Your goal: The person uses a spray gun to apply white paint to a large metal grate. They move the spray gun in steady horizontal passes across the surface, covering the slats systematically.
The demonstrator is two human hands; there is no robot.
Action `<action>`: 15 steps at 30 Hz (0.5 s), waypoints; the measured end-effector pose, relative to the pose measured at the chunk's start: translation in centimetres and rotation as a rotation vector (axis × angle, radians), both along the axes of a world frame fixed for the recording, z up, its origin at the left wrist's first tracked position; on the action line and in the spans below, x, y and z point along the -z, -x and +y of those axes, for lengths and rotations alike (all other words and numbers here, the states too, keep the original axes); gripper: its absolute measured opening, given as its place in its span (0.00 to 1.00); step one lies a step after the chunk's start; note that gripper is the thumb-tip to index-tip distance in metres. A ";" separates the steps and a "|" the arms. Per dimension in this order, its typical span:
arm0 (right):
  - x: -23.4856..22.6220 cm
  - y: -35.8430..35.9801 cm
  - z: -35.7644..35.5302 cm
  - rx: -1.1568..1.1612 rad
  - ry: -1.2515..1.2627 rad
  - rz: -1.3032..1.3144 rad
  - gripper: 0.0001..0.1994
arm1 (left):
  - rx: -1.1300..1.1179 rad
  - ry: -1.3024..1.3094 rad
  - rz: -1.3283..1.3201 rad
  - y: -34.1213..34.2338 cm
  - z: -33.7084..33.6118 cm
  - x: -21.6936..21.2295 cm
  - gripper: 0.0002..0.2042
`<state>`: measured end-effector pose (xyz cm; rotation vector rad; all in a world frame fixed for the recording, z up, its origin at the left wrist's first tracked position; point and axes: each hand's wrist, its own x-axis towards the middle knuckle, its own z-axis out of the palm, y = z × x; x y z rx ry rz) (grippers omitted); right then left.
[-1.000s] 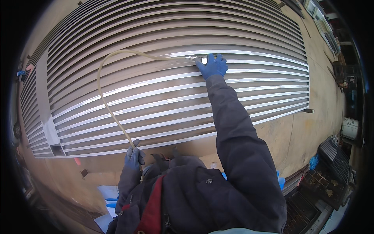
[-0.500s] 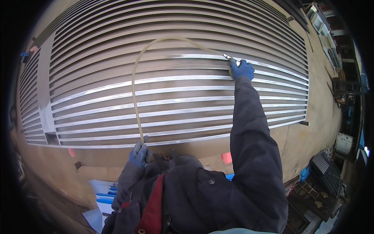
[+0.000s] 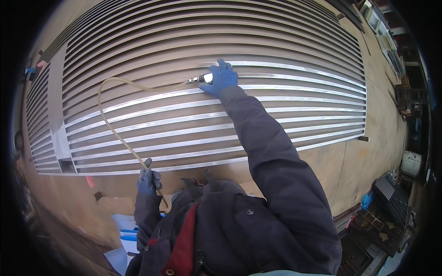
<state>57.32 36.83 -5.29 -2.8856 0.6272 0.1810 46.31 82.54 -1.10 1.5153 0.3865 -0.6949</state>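
My right hand [image 3: 222, 78], in a blue glove, is stretched out over a large slatted metal grille [image 3: 294, 115] and grips a small silver air tool [image 3: 199, 79] pressed against one slat. A pale yellowish hose [image 3: 108, 125] runs from the tool in a wide loop to the left and down. My left hand [image 3: 148, 179], also blue-gloved, holds that hose at the near edge of the grille. My dark jacket sleeves and chest fill the lower middle of the view.
The grille lies on a brown board surface [image 3: 350, 170]. A grey upright bar [image 3: 56, 106] crosses the slats at left. White and blue items [image 3: 124, 230] lie below my left arm. Metal racks and crates [image 3: 386, 198] stand at the right.
My right hand with the tool has slid along the slat, and the hose loop has swung wider to the left. My left hand keeps its hold on the hose.
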 end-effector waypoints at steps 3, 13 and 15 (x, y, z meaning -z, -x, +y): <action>0.6 3.0 -4.2 -0.029 -0.030 -0.026 0.44 | 0.104 -0.013 0.012 0.6 -1.1 0.3 0.21; 0.8 8.7 -16.8 0.506 0.044 0.043 0.43 | 0.252 0.116 -0.005 1.4 -3.3 -0.6 0.21; 0.5 7.6 -14.3 0.453 0.044 -0.002 0.42 | 0.206 0.154 0.003 1.6 -2.7 -0.1 0.21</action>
